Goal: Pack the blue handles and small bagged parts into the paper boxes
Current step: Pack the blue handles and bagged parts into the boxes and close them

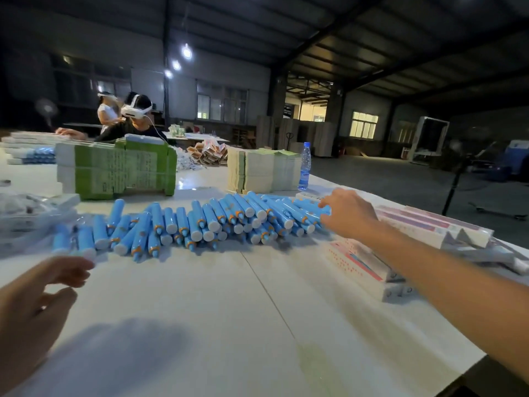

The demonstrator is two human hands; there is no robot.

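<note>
Across the table's (217, 310) middle lies a heap of blue handles (200, 222); the right hand (347, 213) grasps one at its right end. Near the left edge, the left hand (37, 308) hovers released, holding nothing. Paper boxes (369, 267) lie along the right edge.

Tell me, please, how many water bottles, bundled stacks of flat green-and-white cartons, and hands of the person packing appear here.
Water bottle: 1
Bundled stacks of flat cartons: 2, a left stack and a right stack
Hands: 2, the left hand and the right hand, which is at the pile of blue handles
Total: 5
</note>
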